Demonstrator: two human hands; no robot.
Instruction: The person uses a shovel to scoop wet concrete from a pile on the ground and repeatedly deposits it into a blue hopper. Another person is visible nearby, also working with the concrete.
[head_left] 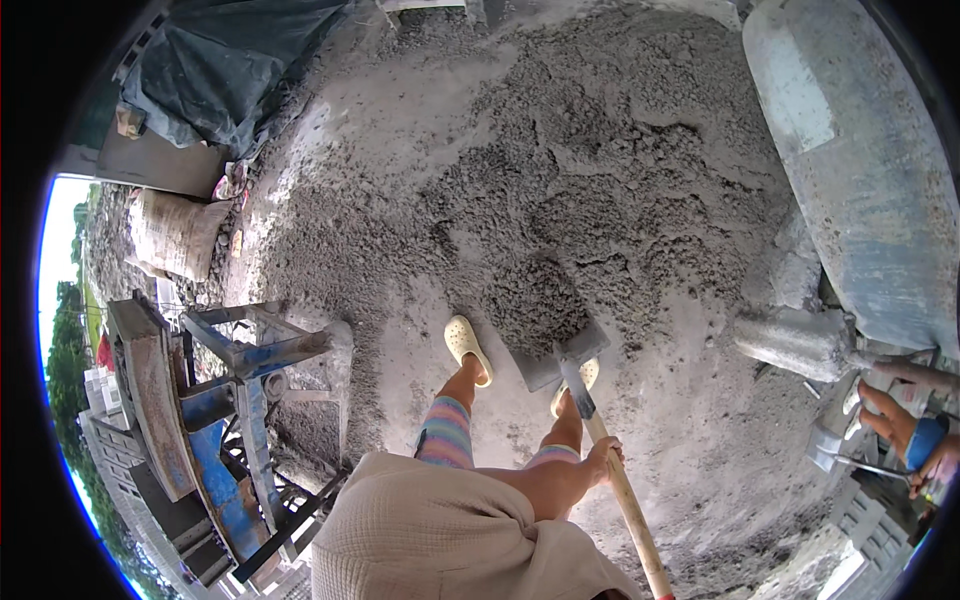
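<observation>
The person stands at the edge of a wide heap of grey, damp sand-and-cement mix (560, 170) and works a shovel with a pale wooden shaft and a flat grey metal blade (552, 330). One hand (603, 462) is wrapped tight around the wooden shaft partway down, fingers closed on it; from the way the forearm comes across I take it for the left hand, though I cannot be sure. The other hand is out of view, somewhere lower on the shaft past the bottom edge, so I cannot tell how it holds.

The blade lies ahead of the gripping hand, flat against the ground and loaded with a mound of the grey mix, right at the near fringe of the heap. Just beside the blade, to the left of the hand, is a foot in a cream perforated clog (467, 348); the second clog (586, 374) peeks out from under the shaft, touching or nearly touching the blade's socket.

Well off to the left of the hand stands a blue, rusted steel frame machine (235, 400), and farther beyond it a filled tan sack (175, 235). To the right of the hand rises the big grey-blue drum of a concrete mixer (860, 180), with another person's leg and blue-sleeved hand (925, 445) beside it.
</observation>
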